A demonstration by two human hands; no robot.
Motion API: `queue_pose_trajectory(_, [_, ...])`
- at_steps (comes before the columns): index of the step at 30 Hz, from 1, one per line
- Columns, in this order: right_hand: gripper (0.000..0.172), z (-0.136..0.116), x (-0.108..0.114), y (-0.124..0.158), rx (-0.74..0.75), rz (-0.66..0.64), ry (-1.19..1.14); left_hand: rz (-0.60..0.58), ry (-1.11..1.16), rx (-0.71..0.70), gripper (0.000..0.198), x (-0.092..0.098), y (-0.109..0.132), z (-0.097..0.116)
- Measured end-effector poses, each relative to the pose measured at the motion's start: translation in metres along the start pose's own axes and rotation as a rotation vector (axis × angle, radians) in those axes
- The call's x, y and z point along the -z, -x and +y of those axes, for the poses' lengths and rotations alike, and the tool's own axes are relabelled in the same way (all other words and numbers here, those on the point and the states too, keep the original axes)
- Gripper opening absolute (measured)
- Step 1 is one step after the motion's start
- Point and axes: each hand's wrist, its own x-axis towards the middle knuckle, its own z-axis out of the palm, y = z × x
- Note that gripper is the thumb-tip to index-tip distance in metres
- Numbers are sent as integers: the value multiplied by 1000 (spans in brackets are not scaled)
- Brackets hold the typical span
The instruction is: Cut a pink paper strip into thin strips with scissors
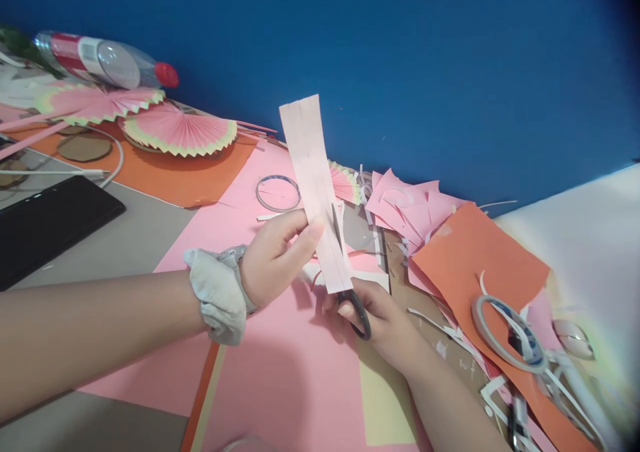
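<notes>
My left hand [277,255] pinches a long pale pink paper strip [313,179] and holds it upright over the table. A watch and a grey scrunchie sit on that wrist. My right hand [385,319] grips black-handled scissors [356,305] just below the strip. The blades run up into the strip's lower half, and part of them is hidden behind the paper. Under both hands lies a large pink paper sheet [280,365].
Pleated pink paper fans [180,131] and a plastic bottle [107,62] lie at the back left by the blue wall. A black tablet [45,222] is at the left. Pink scraps [407,202], orange paper [475,259] and tape rolls [505,332] are at the right.
</notes>
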Motion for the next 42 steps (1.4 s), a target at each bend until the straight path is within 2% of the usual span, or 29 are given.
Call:
queue_pose_trajectory(27, [46, -3, 0, -1, 39, 16, 82, -5, -24, -21, 33, 1, 0, -2])
queue_pose_trajectory(42, [43, -4, 0, 0, 33, 5, 81, 1, 69, 34, 36, -2, 1, 1])
